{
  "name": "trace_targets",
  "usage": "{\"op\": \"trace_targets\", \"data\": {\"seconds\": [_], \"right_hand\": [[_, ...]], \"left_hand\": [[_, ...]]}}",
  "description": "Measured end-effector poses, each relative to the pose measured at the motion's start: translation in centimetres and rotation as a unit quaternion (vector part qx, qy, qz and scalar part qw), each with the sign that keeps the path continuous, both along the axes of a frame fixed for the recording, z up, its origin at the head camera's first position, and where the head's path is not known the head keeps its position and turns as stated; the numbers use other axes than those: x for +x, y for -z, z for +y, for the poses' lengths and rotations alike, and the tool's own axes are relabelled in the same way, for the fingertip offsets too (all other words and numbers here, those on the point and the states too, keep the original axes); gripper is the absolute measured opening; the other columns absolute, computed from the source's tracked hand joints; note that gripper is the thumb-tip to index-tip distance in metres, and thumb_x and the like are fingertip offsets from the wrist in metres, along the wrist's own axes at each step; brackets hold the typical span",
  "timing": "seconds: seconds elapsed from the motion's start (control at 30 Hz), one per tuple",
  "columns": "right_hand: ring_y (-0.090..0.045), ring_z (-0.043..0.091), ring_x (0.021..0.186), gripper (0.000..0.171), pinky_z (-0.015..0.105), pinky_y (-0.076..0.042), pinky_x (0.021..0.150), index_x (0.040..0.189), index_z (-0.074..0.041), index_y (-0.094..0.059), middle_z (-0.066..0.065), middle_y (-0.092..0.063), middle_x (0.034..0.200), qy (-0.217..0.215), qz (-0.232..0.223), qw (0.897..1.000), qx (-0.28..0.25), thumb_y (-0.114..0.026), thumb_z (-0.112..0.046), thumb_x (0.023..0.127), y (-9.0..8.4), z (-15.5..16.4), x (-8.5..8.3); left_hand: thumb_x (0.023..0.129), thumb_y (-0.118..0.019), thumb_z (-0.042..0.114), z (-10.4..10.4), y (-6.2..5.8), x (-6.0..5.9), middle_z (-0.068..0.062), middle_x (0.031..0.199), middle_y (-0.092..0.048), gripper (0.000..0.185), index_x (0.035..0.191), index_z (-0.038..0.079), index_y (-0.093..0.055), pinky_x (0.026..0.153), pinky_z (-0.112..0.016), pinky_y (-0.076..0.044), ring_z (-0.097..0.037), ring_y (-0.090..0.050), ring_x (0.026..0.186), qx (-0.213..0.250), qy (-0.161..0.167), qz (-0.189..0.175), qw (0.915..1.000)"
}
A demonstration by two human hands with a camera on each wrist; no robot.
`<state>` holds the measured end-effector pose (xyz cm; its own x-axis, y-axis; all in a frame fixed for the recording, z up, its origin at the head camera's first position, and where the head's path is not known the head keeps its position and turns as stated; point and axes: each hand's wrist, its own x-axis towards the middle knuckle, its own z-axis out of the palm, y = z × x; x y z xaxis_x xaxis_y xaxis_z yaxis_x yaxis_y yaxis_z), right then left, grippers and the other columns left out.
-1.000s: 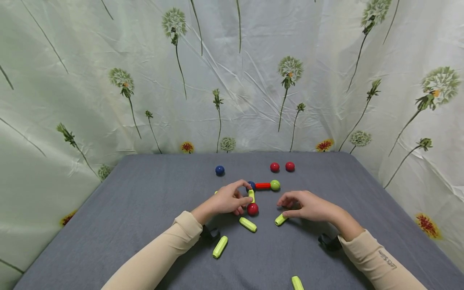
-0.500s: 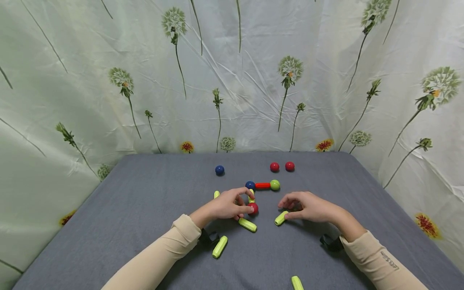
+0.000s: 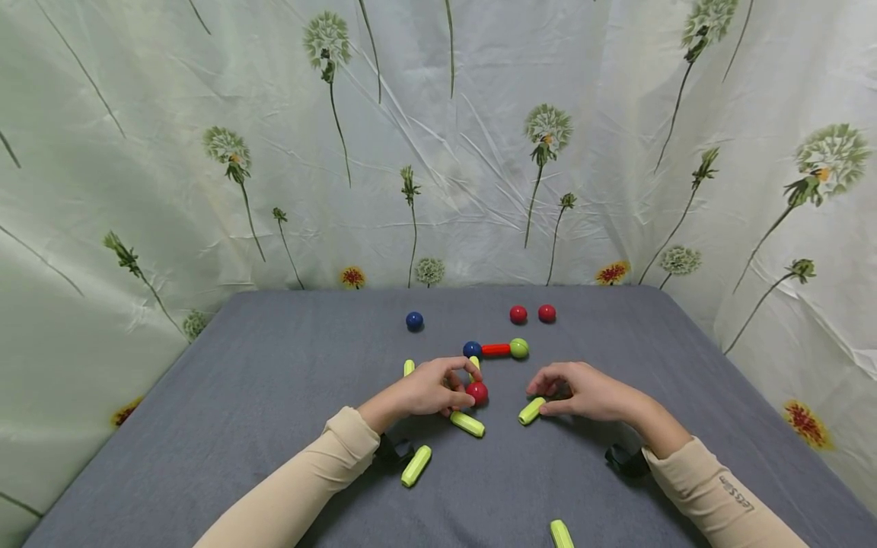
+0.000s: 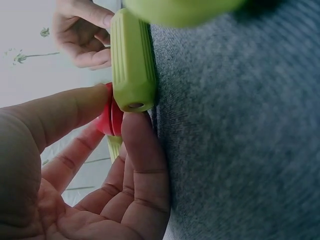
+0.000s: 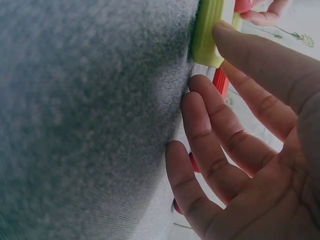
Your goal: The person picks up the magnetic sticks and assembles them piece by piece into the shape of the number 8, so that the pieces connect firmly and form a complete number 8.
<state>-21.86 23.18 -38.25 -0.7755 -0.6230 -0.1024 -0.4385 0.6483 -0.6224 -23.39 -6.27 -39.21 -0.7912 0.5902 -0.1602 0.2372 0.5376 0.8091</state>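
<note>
Left hand (image 3: 428,390) now down off short stick, pinching red ball (image 3: 477,393); joint seems set. Right hand (image 3: 582,390) still thumb-pressing green stick (image 3: 530,411) on surface (image 3: 274,380).

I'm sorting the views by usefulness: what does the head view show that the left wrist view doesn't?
Head only: the blue ball, two far red balls, the red rod and green ball, and both sleeves. Left wrist only: the hole in a green rod's end, close up. Both: the left hand pinching the red ball and the right hand on the grey cloth.
</note>
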Motion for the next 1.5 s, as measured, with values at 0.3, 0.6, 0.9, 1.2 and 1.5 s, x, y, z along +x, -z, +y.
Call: {"op": "trace_targets", "data": {"seconds": [0.3,0.6,0.9,1.2,1.5], "right_hand": [[-0.060,0.011,0.091,0.020,0.024,-0.050,0.075,0.101,-0.024,-0.064,-0.008,-0.063,0.099,0.007,0.013,1.000,0.004,-0.069,-0.028,0.082,0.39,0.04,-0.04],[-0.059,0.010,0.090,0.018,0.025,-0.050,0.076,0.098,-0.027,-0.064,-0.009,-0.063,0.097,0.008,0.020,1.000,0.008,-0.069,-0.028,0.081,0.35,0.01,0.09],[-0.059,0.010,0.089,0.017,0.025,-0.050,0.076,0.097,-0.027,-0.064,-0.009,-0.063,0.097,0.010,0.019,1.000,0.008,-0.070,-0.026,0.081,0.40,0.03,0.06],[-0.058,0.011,0.089,0.016,0.025,-0.049,0.074,0.096,-0.026,-0.064,-0.008,-0.062,0.095,0.018,0.027,0.999,0.015,-0.070,-0.029,0.081,0.46,-0.05,0.02],[-0.057,0.006,0.084,0.017,0.023,-0.048,0.072,0.094,-0.025,-0.064,-0.008,-0.062,0.092,0.024,0.038,0.999,0.020,-0.069,-0.033,0.081,0.45,-0.20,0.00]], "left_hand": [[0.083,-0.068,0.021,0.10,0.07,-0.08,-0.004,0.081,-0.063,0.028,0.108,0.029,-0.058,0.056,-0.029,-0.050,-0.013,-0.057,0.058,0.005,-0.002,0.000,1.0000],[0.083,-0.068,0.022,0.15,0.14,-0.18,-0.003,0.079,-0.062,0.027,0.107,0.029,-0.058,0.055,-0.028,-0.050,-0.013,-0.056,0.057,0.008,-0.001,-0.003,1.0000],[0.082,-0.069,0.023,0.25,0.26,-0.28,-0.003,0.077,-0.062,0.027,0.106,0.030,-0.058,0.054,-0.029,-0.050,-0.013,-0.056,0.056,0.005,-0.001,0.002,1.0000],[0.083,-0.068,0.024,0.33,0.14,-0.23,-0.003,0.077,-0.061,0.032,0.114,0.025,-0.059,0.054,-0.028,-0.049,-0.013,-0.055,0.054,-0.005,0.008,0.014,0.9999],[0.084,-0.067,0.024,0.31,0.23,-0.22,-0.004,0.078,-0.061,0.030,0.113,0.025,-0.059,0.053,-0.028,-0.048,-0.014,-0.055,0.054,-0.003,0.008,0.012,0.9999]]}}
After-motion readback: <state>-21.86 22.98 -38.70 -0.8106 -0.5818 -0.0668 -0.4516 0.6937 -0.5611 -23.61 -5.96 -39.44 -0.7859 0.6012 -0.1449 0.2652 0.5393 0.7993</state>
